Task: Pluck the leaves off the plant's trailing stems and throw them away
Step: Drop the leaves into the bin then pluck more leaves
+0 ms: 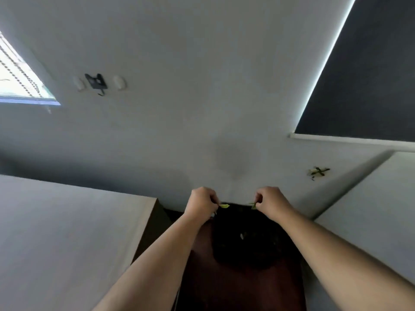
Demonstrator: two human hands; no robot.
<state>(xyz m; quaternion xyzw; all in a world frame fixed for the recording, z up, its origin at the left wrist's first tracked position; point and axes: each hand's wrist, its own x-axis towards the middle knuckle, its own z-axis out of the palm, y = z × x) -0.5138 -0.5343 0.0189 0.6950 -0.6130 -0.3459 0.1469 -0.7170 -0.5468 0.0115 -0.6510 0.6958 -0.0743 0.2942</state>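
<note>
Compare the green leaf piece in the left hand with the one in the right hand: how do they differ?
The yellow-green leaf piece in the left hand looks brighter and sticks out flat toward the right; the darker green leaf piece in the right hand looks thinner and hangs down-left. The left hand and right hand each pinch one, above the dark bin.

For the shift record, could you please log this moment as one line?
left hand: pinching leaf piece | right hand: pinching another leaf bit | below: dark opening, contents unclear
</note>
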